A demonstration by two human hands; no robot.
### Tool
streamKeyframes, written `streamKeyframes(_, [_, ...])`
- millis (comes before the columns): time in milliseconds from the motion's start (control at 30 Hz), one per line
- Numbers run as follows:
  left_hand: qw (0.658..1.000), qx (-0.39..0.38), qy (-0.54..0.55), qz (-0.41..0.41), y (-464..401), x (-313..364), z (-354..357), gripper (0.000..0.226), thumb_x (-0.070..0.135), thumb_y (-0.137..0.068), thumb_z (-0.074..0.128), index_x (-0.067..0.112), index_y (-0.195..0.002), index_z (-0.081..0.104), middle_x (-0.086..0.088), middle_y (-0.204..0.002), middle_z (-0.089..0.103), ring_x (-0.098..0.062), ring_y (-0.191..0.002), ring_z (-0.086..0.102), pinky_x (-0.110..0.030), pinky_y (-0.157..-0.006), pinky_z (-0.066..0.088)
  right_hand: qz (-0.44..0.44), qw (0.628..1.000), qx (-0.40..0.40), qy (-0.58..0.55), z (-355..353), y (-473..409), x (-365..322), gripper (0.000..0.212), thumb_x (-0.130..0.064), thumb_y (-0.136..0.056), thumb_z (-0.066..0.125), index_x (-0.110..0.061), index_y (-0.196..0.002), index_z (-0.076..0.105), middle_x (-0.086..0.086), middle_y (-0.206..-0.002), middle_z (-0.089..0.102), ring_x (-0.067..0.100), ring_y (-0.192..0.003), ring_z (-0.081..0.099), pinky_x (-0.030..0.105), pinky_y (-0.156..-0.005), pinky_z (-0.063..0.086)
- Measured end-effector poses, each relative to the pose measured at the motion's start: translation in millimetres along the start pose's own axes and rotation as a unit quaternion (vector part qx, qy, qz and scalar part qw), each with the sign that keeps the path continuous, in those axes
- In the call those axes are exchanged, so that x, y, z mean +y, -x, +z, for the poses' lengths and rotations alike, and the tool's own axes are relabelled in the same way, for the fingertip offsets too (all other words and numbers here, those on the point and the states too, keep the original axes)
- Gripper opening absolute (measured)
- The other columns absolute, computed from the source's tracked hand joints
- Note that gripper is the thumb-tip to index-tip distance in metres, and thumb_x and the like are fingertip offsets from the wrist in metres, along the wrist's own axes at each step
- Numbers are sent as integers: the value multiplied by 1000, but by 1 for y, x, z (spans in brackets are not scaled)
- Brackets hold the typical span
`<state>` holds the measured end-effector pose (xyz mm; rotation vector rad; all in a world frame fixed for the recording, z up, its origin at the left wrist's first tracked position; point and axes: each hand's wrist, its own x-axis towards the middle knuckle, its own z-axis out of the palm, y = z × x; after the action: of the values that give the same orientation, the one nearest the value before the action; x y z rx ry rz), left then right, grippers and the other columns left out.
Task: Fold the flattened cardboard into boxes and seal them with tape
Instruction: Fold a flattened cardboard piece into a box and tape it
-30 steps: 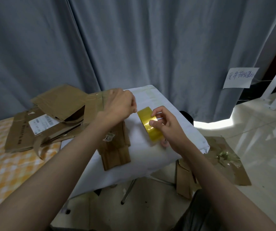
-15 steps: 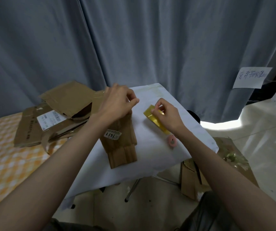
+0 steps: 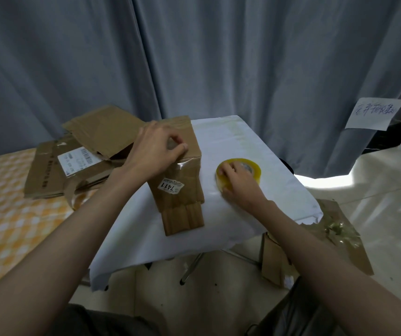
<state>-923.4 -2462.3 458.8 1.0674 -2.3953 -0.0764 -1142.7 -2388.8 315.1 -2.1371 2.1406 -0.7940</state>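
Left hand (image 3: 156, 151) fingers pinched glossy tape on creased brown box (image 3: 180, 187), right hand (image 3: 239, 184) gripped flat yellow roll (image 3: 239, 174), white-draped table (image 3: 243, 146), flattened cardboard (image 3: 78, 166) behind

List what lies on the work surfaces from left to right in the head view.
Checked orange cloth → flattened cardboard pile with barcode label → left hand on the cardboard box labelled 7411 → right hand on the yellow tape roll → handwritten paper note on the curtain.

place: makeshift room | cues: grey curtain (image 3: 243, 57), checked bedspread (image 3: 5, 209), small cloth-covered table (image 3: 243, 146), tiled floor (image 3: 376, 202)
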Motion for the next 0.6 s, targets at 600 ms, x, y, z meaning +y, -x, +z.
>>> streamKeyframes(600, [994, 0, 110, 21, 29, -16, 11, 26, 41, -72, 84, 24, -91, 77, 13, -92, 66, -5, -86, 60, -39, -76, 55, -57, 971, 24, -233, -65, -26, -79, 17, -8, -74, 85, -17, -82, 72, -3, -94, 54, 6, -73, 58, 15, -71, 47])
